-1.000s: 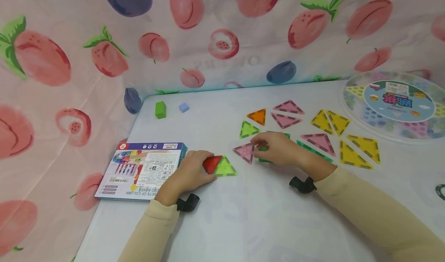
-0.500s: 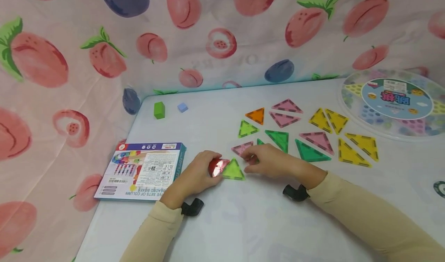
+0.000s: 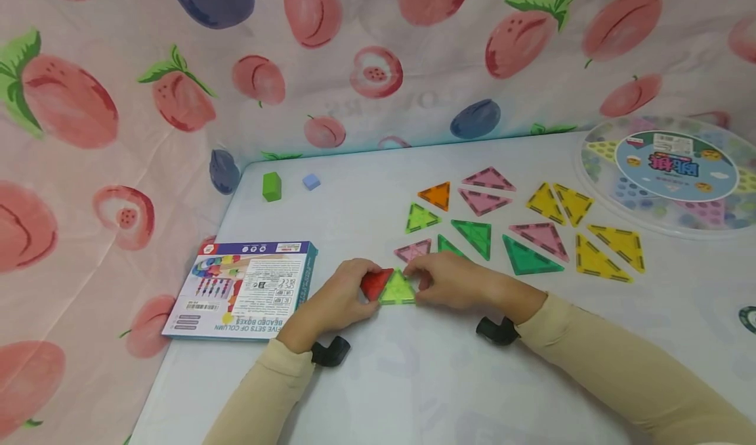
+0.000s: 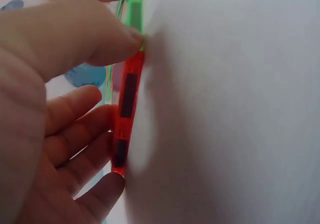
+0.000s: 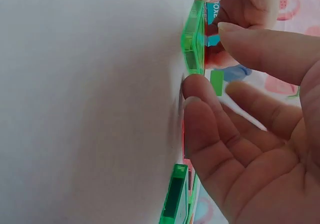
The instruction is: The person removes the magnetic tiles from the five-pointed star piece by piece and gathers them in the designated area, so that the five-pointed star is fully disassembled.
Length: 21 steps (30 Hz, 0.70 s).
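My left hand (image 3: 342, 294) grips a red triangular magnetic tile (image 3: 375, 283), its thumb and fingers along the edges. In the left wrist view the red tile (image 4: 128, 97) lies low along the table, the thumb where it meets a green edge. That neighbour is a yellow-green triangle tile (image 3: 398, 293), side by side with the red one. My right hand (image 3: 451, 281) is at the yellow-green tile's right side, fingers loosely bent. In the right wrist view a fingertip sits right at the lower end of the yellow-green tile (image 5: 192, 42), with a gap between the fingers.
Behind the right hand lie a pink tile (image 3: 411, 250) and a green tile (image 3: 474, 237). Pink, orange and yellow (image 3: 599, 259) triangle tiles spread rightward. A flat box (image 3: 239, 294) is at left, small blocks (image 3: 272, 186) behind, a round game case (image 3: 673, 169) back right.
My left hand has slid the red and yellow-green tiles slightly right and nearer me. My right hand has left the pink and green tiles and come left to the yellow-green one.
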### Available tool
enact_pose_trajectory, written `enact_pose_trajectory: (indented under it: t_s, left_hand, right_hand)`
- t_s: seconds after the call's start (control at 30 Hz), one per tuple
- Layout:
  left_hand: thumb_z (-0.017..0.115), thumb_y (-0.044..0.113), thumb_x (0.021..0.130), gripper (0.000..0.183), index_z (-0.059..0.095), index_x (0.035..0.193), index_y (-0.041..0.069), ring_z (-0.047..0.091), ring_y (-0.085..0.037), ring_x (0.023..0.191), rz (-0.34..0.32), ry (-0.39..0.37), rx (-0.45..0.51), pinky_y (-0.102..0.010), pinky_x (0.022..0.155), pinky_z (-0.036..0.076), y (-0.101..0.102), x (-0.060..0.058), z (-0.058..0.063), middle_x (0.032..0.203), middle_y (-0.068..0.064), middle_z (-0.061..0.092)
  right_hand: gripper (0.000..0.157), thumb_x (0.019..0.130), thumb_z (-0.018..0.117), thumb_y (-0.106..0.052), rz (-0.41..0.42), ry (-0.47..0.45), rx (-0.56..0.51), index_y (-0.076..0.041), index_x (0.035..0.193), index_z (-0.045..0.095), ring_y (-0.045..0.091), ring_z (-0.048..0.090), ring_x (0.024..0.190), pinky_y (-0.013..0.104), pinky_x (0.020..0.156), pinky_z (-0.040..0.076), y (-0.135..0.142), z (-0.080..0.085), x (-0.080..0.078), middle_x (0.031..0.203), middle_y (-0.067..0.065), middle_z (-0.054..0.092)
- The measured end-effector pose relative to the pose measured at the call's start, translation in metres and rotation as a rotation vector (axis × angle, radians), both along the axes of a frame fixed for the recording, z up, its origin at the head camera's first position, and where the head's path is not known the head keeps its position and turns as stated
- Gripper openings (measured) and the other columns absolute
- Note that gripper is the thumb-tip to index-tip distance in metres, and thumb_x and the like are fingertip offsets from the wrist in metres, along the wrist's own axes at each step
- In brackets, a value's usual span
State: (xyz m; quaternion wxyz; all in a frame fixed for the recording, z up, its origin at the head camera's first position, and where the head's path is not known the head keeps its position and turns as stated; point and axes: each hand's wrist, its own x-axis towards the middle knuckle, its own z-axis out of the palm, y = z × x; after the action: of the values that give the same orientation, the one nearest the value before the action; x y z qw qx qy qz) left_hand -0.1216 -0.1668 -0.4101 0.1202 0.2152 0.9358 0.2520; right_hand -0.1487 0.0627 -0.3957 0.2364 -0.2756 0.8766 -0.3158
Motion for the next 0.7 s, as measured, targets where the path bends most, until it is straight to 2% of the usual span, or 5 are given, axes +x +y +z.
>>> enact_pose_trajectory:
  t_s: [0.13,0.3,0.43,0.6,0.7]
  left_hand:
    - [0.070,0.021,0.074,0.054,0.046,0.121,0.012,0.038,-0.011,0.103,-0.012,-0.009,0.016,-0.025,0.086,0.040,0.0040,0.0008,-0.0010,0.116,0.003,0.045]
    - [0.071,0.021,0.073,0.053,0.047,0.119,0.012,0.039,-0.010,0.104,-0.037,0.030,0.027,-0.025,0.088,0.039,0.0056,0.0020,-0.0018,0.114,0.004,0.046]
    - [0.071,0.020,0.073,0.053,0.047,0.119,0.011,0.039,-0.010,0.105,-0.039,0.039,0.031,-0.024,0.089,0.038,0.0055,0.0027,-0.0025,0.115,0.003,0.047]
    - [0.071,0.020,0.074,0.055,0.045,0.122,0.012,0.038,-0.010,0.106,-0.026,0.011,0.037,-0.025,0.089,0.038,0.0049,0.0033,-0.0024,0.118,0.003,0.046]
    - [0.071,0.021,0.074,0.056,0.044,0.123,0.012,0.039,-0.009,0.107,-0.021,-0.002,0.047,-0.024,0.089,0.038,0.0040,0.0037,-0.0019,0.119,0.003,0.045]
  right_hand:
    - [0.047,0.078,0.068,-0.020,0.001,-0.014,-0.007,-0.012,0.122,0.052,0.007,0.052,0.074,0.022,0.069,0.044,-0.0007,0.0010,-0.0007,0.080,-0.009,0.056]
    - [0.050,0.078,0.069,-0.023,0.036,0.008,0.009,-0.012,0.123,0.051,0.009,0.051,0.071,0.024,0.065,0.044,-0.0028,0.0011,-0.0003,0.079,-0.007,0.054]
    - [0.052,0.078,0.069,-0.023,0.046,-0.006,0.000,-0.010,0.125,0.050,0.011,0.049,0.075,0.025,0.064,0.044,-0.0038,0.0012,0.0008,0.084,-0.004,0.052]
    - [0.049,0.078,0.070,-0.023,0.039,-0.012,-0.029,-0.011,0.122,0.052,0.012,0.048,0.087,0.025,0.073,0.044,-0.0038,0.0002,0.0001,0.098,-0.003,0.051]
    - [0.044,0.078,0.069,-0.021,0.024,0.009,-0.055,-0.011,0.119,0.054,0.010,0.049,0.089,0.025,0.075,0.044,-0.0047,-0.0015,-0.0004,0.101,-0.004,0.051]
